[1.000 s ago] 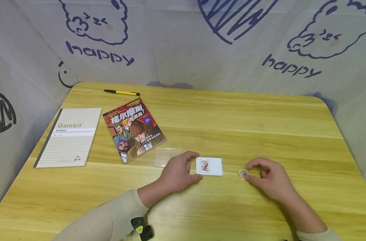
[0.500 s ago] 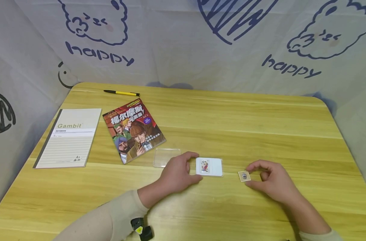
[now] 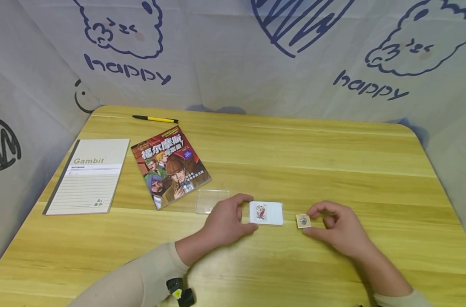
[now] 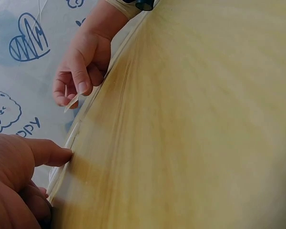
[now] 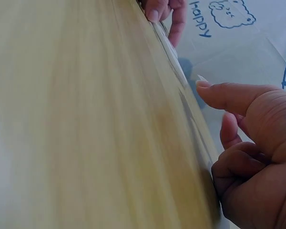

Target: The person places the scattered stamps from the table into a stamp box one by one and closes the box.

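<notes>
In the head view, my left hand (image 3: 225,221) holds a shallow clear case (image 3: 275,214) with a white insert on the table, thumb and forefinger at its near and far edges. A small stamp with a colourful figure (image 3: 260,212) lies on the left half of the insert. Just right of the case, my right hand (image 3: 342,230) pinches a small square stamp (image 3: 303,221) with a beige border and a dark round motif between thumb and forefinger. In the left wrist view this stamp (image 4: 72,102) shows as a thin tilted sheet.
A clear lid (image 3: 207,202) lies partly behind my left hand. Further left are a comic-style book (image 3: 171,168) and a Gambit notebook (image 3: 89,175). A yellow and black pen (image 3: 155,119) rests near the far edge of the wooden table (image 3: 313,162). Printed cloth hangs behind.
My right hand has moved slightly left with the square stamp, nearer the case, and the stamp's face has turned more into view. My left hand and the case have stayed put.
</notes>
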Action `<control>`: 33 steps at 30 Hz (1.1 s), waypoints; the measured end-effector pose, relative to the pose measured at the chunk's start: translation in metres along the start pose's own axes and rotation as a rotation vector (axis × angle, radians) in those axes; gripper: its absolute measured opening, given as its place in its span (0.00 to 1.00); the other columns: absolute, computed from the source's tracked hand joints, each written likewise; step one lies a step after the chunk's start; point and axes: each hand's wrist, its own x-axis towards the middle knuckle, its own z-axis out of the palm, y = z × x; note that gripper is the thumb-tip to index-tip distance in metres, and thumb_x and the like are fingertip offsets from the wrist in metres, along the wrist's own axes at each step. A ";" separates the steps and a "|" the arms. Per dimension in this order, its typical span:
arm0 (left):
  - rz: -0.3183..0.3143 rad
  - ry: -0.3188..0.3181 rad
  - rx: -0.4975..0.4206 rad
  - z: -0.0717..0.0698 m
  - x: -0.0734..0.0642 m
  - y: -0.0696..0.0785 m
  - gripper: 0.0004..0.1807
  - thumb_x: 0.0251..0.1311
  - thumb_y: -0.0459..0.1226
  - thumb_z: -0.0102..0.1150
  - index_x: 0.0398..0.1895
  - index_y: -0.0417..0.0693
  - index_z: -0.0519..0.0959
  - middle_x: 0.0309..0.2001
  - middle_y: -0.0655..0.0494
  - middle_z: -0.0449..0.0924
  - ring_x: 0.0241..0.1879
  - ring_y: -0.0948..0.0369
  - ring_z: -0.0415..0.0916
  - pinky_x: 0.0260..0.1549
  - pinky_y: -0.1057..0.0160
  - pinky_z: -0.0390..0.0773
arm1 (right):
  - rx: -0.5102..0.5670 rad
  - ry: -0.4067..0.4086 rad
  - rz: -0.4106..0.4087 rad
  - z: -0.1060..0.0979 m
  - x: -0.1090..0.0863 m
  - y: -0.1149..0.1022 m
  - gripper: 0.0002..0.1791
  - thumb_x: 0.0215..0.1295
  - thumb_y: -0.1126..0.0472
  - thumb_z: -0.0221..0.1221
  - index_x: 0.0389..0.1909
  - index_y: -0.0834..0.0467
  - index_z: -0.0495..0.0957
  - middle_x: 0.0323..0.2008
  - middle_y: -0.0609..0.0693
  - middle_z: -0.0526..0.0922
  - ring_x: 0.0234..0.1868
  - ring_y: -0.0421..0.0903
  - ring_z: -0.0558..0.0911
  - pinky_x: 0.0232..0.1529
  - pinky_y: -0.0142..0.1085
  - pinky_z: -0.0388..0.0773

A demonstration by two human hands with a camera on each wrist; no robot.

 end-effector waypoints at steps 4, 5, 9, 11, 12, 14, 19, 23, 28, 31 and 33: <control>-0.004 -0.002 -0.002 0.000 0.000 0.000 0.37 0.45 0.40 0.79 0.61 0.42 0.76 0.18 0.62 0.69 0.16 0.66 0.63 0.15 0.65 0.64 | 0.028 -0.027 0.005 0.008 0.007 -0.004 0.19 0.45 0.65 0.79 0.38 0.53 0.83 0.22 0.50 0.76 0.15 0.36 0.58 0.16 0.35 0.62; -0.004 -0.002 -0.002 0.000 0.000 0.000 0.37 0.45 0.40 0.79 0.61 0.42 0.76 0.18 0.62 0.69 0.16 0.66 0.63 0.15 0.65 0.64 | 0.037 -0.033 0.011 0.010 0.009 -0.005 0.19 0.45 0.65 0.79 0.38 0.53 0.83 0.24 0.50 0.77 0.15 0.36 0.58 0.16 0.34 0.61; -0.003 0.001 -0.005 0.000 0.000 -0.001 0.37 0.45 0.40 0.79 0.61 0.42 0.76 0.18 0.62 0.69 0.16 0.66 0.63 0.16 0.65 0.64 | 0.056 -0.051 0.022 0.018 0.017 -0.012 0.19 0.44 0.64 0.79 0.38 0.54 0.83 0.26 0.54 0.76 0.16 0.38 0.59 0.16 0.33 0.60; -0.003 0.002 -0.005 0.001 0.000 -0.001 0.37 0.45 0.40 0.79 0.61 0.42 0.76 0.17 0.62 0.69 0.16 0.66 0.63 0.16 0.65 0.64 | 0.070 -0.057 0.026 0.022 0.021 -0.015 0.20 0.44 0.65 0.79 0.38 0.55 0.83 0.25 0.55 0.75 0.16 0.38 0.60 0.16 0.32 0.60; -0.003 0.002 -0.005 0.001 0.000 -0.001 0.37 0.45 0.40 0.80 0.61 0.42 0.77 0.17 0.62 0.69 0.16 0.66 0.63 0.15 0.65 0.64 | 0.075 -0.060 0.027 0.024 0.023 -0.016 0.20 0.43 0.65 0.79 0.38 0.56 0.83 0.25 0.55 0.74 0.16 0.39 0.60 0.16 0.31 0.60; -0.003 0.002 -0.004 0.000 0.000 -0.001 0.37 0.45 0.40 0.80 0.61 0.42 0.77 0.17 0.62 0.69 0.16 0.66 0.63 0.15 0.66 0.64 | 0.087 -0.069 0.030 0.027 0.026 -0.019 0.20 0.43 0.66 0.79 0.37 0.57 0.83 0.24 0.56 0.74 0.16 0.39 0.60 0.16 0.30 0.59; -0.007 -0.001 -0.005 0.000 0.001 0.000 0.37 0.45 0.40 0.79 0.61 0.42 0.77 0.17 0.61 0.69 0.16 0.66 0.63 0.15 0.66 0.63 | 0.072 -0.094 0.059 0.032 0.034 -0.024 0.19 0.43 0.67 0.79 0.37 0.58 0.83 0.23 0.55 0.73 0.18 0.39 0.62 0.18 0.30 0.60; -0.009 -0.004 -0.009 0.000 0.001 0.000 0.36 0.45 0.40 0.79 0.61 0.42 0.76 0.18 0.61 0.69 0.16 0.66 0.62 0.14 0.66 0.63 | 0.020 -0.108 0.094 0.035 0.039 -0.024 0.18 0.44 0.66 0.79 0.36 0.57 0.82 0.21 0.53 0.72 0.19 0.41 0.65 0.21 0.31 0.63; -0.007 -0.001 -0.006 -0.001 0.001 0.000 0.36 0.45 0.40 0.79 0.61 0.43 0.77 0.18 0.61 0.69 0.16 0.66 0.63 0.15 0.66 0.63 | -0.009 -0.124 0.118 0.036 0.042 -0.024 0.18 0.44 0.66 0.78 0.36 0.56 0.82 0.20 0.49 0.71 0.21 0.43 0.67 0.24 0.32 0.66; -0.004 0.002 -0.005 -0.001 0.001 0.000 0.36 0.45 0.40 0.79 0.60 0.43 0.77 0.18 0.61 0.69 0.16 0.66 0.63 0.15 0.66 0.63 | -0.010 -0.133 0.130 0.036 0.043 -0.025 0.18 0.45 0.66 0.78 0.36 0.56 0.82 0.20 0.49 0.70 0.22 0.43 0.68 0.25 0.33 0.66; -0.005 0.003 -0.006 0.000 0.001 0.000 0.36 0.45 0.40 0.79 0.60 0.43 0.77 0.18 0.61 0.69 0.16 0.66 0.63 0.15 0.66 0.63 | -0.006 -0.136 0.139 0.036 0.044 -0.025 0.18 0.45 0.66 0.79 0.36 0.57 0.83 0.20 0.49 0.70 0.22 0.43 0.68 0.26 0.33 0.66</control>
